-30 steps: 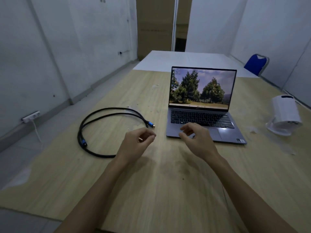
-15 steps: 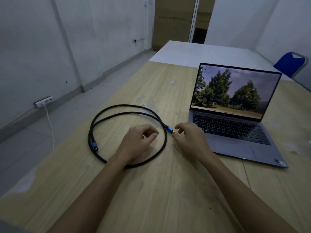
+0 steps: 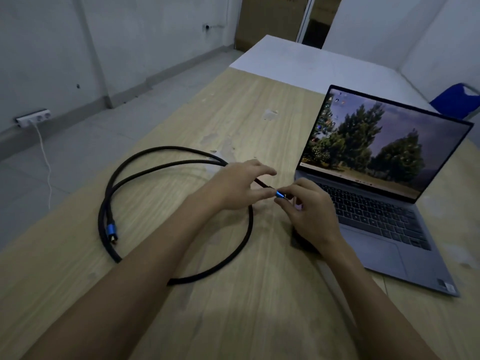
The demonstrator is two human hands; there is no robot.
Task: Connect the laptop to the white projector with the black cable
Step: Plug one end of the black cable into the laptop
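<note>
Two bare forearms are extended from the near edge of the desk (image 3: 233, 320), a pale wood-grain top. The black cable (image 3: 249, 229) is laid in a loose double loop on the left half of the desk, its near arc passing under the left forearm. One blue-collared plug (image 3: 111, 231) is seen lying free on the wood at the loop's left side, close to the desk's left edge. The other blue-collared plug (image 3: 280, 195) is pinched between thumb and forefinger of the right hand (image 3: 310, 214), just beside the laptop's left front corner. The left hand (image 3: 237, 187) is placed over the cable just behind that plug, fingers loosely curled; whether the cord is actually gripped cannot be told. The grey laptop (image 3: 389, 229) is stood open at the right side of the desk, a picture of trees shown on its screen. Farther back, a white table (image 3: 311, 66) is butted against the desk's far edge. A blue chair (image 3: 454, 100) is partly seen at the far right. The white projector is out of view.
</note>
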